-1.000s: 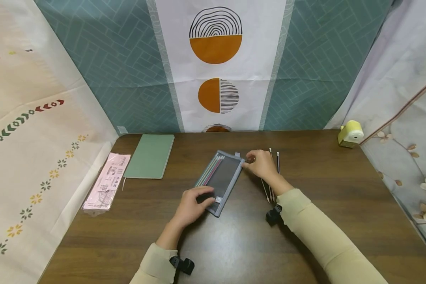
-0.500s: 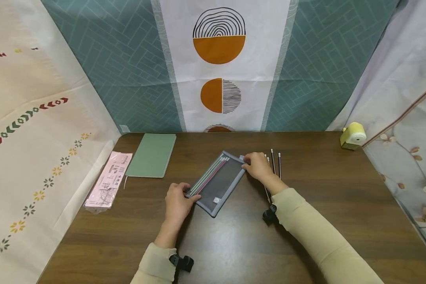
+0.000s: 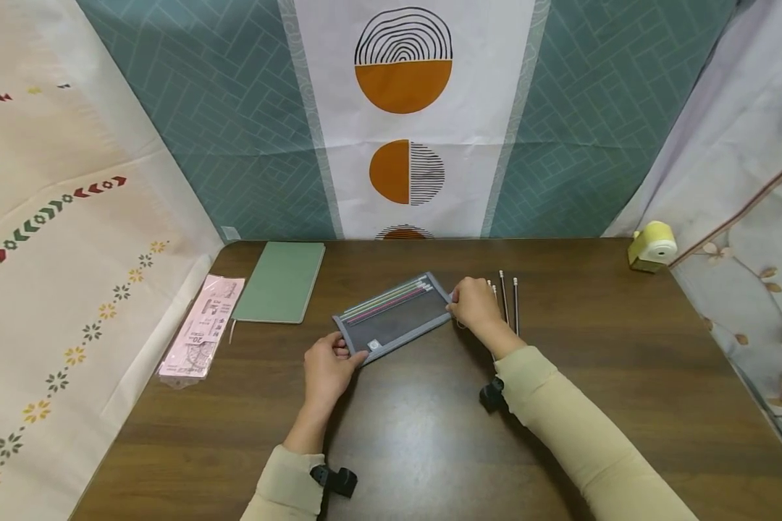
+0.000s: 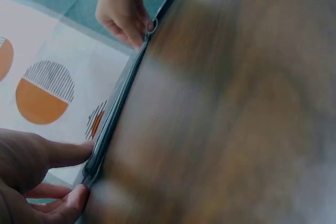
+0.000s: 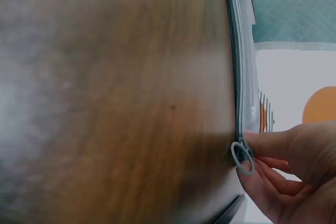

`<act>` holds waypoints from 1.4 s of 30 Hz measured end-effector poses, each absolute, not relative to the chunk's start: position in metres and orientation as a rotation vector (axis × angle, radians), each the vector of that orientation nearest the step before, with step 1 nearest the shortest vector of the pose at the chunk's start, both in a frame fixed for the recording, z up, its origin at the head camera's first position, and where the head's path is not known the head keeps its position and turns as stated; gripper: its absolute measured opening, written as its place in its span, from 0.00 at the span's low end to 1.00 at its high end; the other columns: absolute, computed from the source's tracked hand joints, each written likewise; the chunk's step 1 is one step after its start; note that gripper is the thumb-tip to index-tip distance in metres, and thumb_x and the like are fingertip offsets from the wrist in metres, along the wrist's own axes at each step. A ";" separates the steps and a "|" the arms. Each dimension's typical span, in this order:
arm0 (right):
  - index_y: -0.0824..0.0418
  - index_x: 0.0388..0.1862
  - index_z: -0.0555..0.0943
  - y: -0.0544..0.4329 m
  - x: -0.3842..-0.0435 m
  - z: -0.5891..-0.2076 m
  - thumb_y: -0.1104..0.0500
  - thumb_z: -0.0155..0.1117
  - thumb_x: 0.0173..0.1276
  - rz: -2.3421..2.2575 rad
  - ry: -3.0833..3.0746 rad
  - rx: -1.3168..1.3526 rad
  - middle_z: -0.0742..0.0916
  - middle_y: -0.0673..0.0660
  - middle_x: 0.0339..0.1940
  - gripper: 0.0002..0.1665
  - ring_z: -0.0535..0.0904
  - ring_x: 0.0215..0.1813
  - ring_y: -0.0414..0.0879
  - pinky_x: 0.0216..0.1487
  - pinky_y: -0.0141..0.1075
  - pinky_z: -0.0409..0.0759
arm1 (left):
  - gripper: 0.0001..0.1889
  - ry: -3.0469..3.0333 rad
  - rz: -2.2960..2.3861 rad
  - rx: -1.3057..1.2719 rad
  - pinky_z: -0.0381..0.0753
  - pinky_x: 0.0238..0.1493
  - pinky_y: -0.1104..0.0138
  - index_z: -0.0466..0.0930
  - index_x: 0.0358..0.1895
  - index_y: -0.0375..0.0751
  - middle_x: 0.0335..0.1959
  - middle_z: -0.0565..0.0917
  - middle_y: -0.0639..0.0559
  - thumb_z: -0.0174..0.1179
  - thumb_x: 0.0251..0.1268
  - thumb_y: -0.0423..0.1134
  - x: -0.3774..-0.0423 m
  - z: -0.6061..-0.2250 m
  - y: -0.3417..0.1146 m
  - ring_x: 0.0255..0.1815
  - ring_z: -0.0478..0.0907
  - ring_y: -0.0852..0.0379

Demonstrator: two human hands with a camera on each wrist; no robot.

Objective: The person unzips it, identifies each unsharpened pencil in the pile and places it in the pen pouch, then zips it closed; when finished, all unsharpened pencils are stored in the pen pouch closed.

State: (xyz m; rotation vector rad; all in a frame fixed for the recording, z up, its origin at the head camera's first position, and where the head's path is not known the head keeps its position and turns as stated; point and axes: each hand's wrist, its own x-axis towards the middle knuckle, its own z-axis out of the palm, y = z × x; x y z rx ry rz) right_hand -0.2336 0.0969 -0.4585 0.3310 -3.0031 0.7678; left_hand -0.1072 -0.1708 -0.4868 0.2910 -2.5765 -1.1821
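A grey-edged mesh pencil case [image 3: 407,325] lies slanted between the two hands. Several coloured pencils [image 3: 387,300] show through its mesh, along the far side. My left hand [image 3: 326,367] pinches the near left corner between thumb and fingers. At the right end my right hand [image 3: 477,304] pinches the case's corner, beside the zipper's ring pull [image 5: 242,157]. The zipper [image 5: 239,61] runs along the near edge, its slider at that right end. Whether the case touches the table is unclear. Several dark and pale pencils [image 3: 516,304] lie behind the right hand, partly hidden by it.
On the wooden table [image 3: 417,441], a green notebook [image 3: 282,282] lies at the back left. Beside it is a pink packet [image 3: 202,329] in clear wrapping. A yellow pencil sharpener [image 3: 652,246] stands at the back right corner. Patterned cloths hang around the table.
My left hand has moved from the top of the pencil case to its near left corner. The case has turned, its long side now lying more sideways. The right hand stays at its end.
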 end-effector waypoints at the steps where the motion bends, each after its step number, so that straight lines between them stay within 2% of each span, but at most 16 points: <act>1: 0.60 0.14 0.80 0.098 -0.232 -0.458 0.60 0.77 0.60 0.770 -3.003 0.331 0.90 0.58 0.33 0.18 0.86 0.37 0.56 0.44 0.50 0.80 | 0.26 -2.562 -1.213 0.295 0.86 0.37 0.59 0.83 0.48 0.24 0.34 0.85 0.39 0.81 0.44 0.32 -0.108 -0.488 -0.171 0.33 0.87 0.48; 6: 0.62 0.19 0.84 0.099 -0.226 -0.462 0.59 0.79 0.58 0.826 -2.983 0.336 0.90 0.58 0.31 0.14 0.85 0.35 0.55 0.46 0.50 0.80 | 0.23 -2.524 -1.254 0.268 0.86 0.37 0.63 0.84 0.50 0.23 0.39 0.83 0.35 0.77 0.47 0.24 -0.115 -0.489 -0.176 0.38 0.85 0.45; 16: 0.59 0.17 0.85 0.103 -0.211 -0.470 0.56 0.80 0.57 0.904 -2.938 0.331 0.86 0.51 0.21 0.15 0.81 0.32 0.53 0.41 0.49 0.77 | 0.19 -2.512 -1.243 0.209 0.85 0.44 0.55 0.84 0.50 0.22 0.44 0.85 0.32 0.72 0.52 0.22 -0.135 -0.493 -0.188 0.40 0.85 0.41; 22: 0.65 0.27 0.88 0.109 -0.206 -0.477 0.59 0.81 0.55 1.024 -2.841 0.358 0.88 0.55 0.24 0.10 0.84 0.32 0.51 0.39 0.46 0.80 | 0.16 -2.464 -1.330 0.226 0.85 0.45 0.55 0.86 0.47 0.24 0.48 0.87 0.33 0.72 0.53 0.22 -0.144 -0.496 -0.192 0.42 0.87 0.41; 26: 0.72 0.39 0.87 0.110 -0.205 -0.479 0.63 0.82 0.53 1.077 -2.765 0.361 0.88 0.63 0.34 0.17 0.85 0.35 0.54 0.41 0.47 0.83 | 0.17 -2.459 -1.390 0.225 0.85 0.46 0.59 0.86 0.49 0.27 0.50 0.86 0.35 0.72 0.54 0.23 -0.151 -0.497 -0.191 0.45 0.87 0.43; 29: 0.74 0.45 0.86 0.111 -0.205 -0.479 0.64 0.82 0.53 1.092 -2.760 0.367 0.87 0.68 0.43 0.22 0.86 0.40 0.57 0.45 0.48 0.83 | 0.17 -2.455 -1.437 0.213 0.85 0.46 0.65 0.86 0.50 0.27 0.52 0.85 0.35 0.71 0.56 0.22 -0.156 -0.497 -0.191 0.47 0.86 0.42; 31: 0.73 0.47 0.86 0.111 -0.206 -0.479 0.64 0.81 0.55 1.091 -2.788 0.377 0.88 0.68 0.45 0.23 0.86 0.44 0.58 0.48 0.49 0.83 | 0.17 -2.456 -1.472 0.216 0.84 0.45 0.70 0.85 0.51 0.26 0.52 0.85 0.34 0.70 0.57 0.22 -0.159 -0.498 -0.192 0.48 0.86 0.42; 34: 0.73 0.50 0.85 0.112 -0.206 -0.478 0.64 0.79 0.57 1.137 -2.815 0.389 0.89 0.68 0.45 0.23 0.87 0.46 0.59 0.50 0.49 0.84 | 0.18 -2.459 -1.536 0.223 0.82 0.46 0.73 0.84 0.54 0.26 0.52 0.85 0.34 0.69 0.58 0.22 -0.162 -0.498 -0.195 0.50 0.85 0.42; 42: 0.73 0.48 0.86 0.117 -0.205 -0.475 0.64 0.79 0.56 1.252 -2.795 0.351 0.90 0.66 0.39 0.21 0.88 0.43 0.57 0.47 0.48 0.84 | 0.20 -2.461 -1.606 0.183 0.81 0.50 0.72 0.82 0.57 0.27 0.54 0.84 0.34 0.67 0.60 0.21 -0.169 -0.498 -0.198 0.54 0.83 0.42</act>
